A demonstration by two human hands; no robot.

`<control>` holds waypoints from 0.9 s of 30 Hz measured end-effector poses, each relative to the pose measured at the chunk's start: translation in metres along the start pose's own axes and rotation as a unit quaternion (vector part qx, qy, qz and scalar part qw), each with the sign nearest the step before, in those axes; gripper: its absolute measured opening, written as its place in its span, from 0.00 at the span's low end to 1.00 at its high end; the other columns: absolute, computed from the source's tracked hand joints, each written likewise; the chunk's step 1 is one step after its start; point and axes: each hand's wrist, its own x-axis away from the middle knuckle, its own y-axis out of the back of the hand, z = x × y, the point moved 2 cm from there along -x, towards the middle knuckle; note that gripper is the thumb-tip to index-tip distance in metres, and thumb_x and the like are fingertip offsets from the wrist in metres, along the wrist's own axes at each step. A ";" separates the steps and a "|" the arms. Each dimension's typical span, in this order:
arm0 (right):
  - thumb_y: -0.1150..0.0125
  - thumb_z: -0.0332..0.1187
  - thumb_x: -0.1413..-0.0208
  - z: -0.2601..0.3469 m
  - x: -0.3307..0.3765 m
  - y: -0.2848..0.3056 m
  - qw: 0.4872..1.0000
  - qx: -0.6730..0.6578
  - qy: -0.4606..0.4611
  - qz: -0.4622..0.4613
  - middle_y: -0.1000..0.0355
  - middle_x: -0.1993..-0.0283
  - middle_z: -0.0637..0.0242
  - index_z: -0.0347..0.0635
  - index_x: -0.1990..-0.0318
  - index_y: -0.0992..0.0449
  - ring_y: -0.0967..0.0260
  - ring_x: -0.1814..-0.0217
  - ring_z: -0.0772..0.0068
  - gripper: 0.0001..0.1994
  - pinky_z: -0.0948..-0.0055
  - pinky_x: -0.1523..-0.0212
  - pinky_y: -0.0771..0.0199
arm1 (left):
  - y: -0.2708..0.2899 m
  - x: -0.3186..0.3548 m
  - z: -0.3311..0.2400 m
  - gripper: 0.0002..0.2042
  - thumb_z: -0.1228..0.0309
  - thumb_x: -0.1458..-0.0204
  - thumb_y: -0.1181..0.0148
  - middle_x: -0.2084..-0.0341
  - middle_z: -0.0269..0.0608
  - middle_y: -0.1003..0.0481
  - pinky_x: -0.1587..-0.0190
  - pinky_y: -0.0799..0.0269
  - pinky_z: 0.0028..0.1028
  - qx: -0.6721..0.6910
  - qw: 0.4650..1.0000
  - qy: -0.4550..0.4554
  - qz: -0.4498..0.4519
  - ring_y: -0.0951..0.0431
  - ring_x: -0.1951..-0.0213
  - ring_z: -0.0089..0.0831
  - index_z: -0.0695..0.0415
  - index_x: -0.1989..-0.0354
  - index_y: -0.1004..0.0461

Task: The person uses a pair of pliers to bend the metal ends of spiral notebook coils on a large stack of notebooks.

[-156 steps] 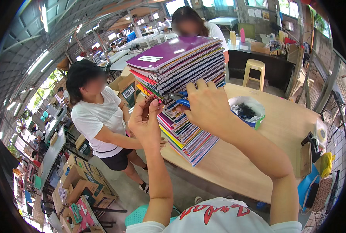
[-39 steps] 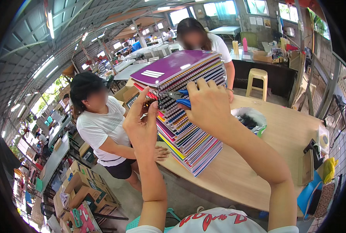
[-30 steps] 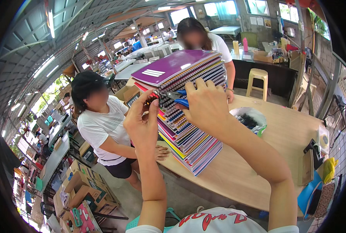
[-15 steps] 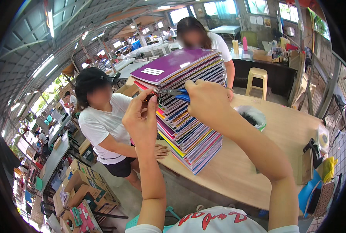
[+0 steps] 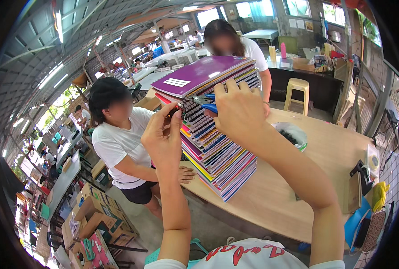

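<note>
The stack of spiral-bound notebooks [image 5: 217,134] stands in the middle of the frame on a pale wooden surface [image 5: 298,188], leaning a little so that its top sits further toward the upper left than its base; a purple notebook [image 5: 195,76] lies on top, and the coloured covers below fan out toward the lower right. The right hand [image 5: 240,110] rests against the upper part of the stack's spiral side, its fingers [image 5: 233,87] curled over the edge of the top notebooks and closed around a blue-handled tool [image 5: 208,102] whose tip points left into the wire binding. The left hand [image 5: 163,139] is raised just left of the stack, thumb and forefinger pinched narrowly at the spiral wire near the tool's tip; what they grip is too small to tell. To the left, a person in a white shirt [image 5: 119,143] stands at the surface's edge with one hand flat on it beside the stack's base. Another person in white [image 5: 248,49] stands behind the stack at the top of the frame. A small bowl with dark contents [image 5: 291,134] sits on the surface just right of the right forearm, a yellow stool [image 5: 296,92] stands beyond, and cardboard boxes [image 5: 92,215] lie on the floor at lower left.
</note>
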 end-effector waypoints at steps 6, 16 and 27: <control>0.42 0.27 0.56 -0.010 -0.008 -0.008 0.996 -0.066 0.021 0.055 0.24 0.70 0.52 0.35 0.68 0.25 0.22 0.66 0.55 0.07 0.58 0.66 0.24 | -0.001 0.000 0.003 0.09 0.77 0.45 0.38 0.70 0.36 0.22 0.69 0.27 0.18 0.008 1.000 -0.002 -0.007 0.21 0.70 0.18 0.62 0.56 0.21; 0.34 0.36 0.50 -0.067 0.027 0.018 0.973 -0.220 -0.049 -0.059 0.28 0.75 0.59 0.35 0.67 0.27 0.26 0.71 0.64 0.13 0.63 0.68 0.27 | 0.003 0.013 -0.004 0.10 0.78 0.45 0.39 0.69 0.38 0.22 0.67 0.26 0.18 0.069 0.994 0.053 -0.058 0.22 0.68 0.21 0.64 0.55 0.23; 0.46 0.49 0.40 -0.221 0.448 -0.030 0.406 -0.655 -0.610 -0.183 0.29 0.68 0.63 0.33 0.42 0.35 0.31 0.66 0.64 0.28 0.65 0.66 0.31 | -0.286 0.194 0.080 0.09 0.79 0.46 0.40 0.68 0.42 0.21 0.68 0.26 0.20 0.185 0.896 0.261 0.308 0.22 0.69 0.21 0.67 0.56 0.24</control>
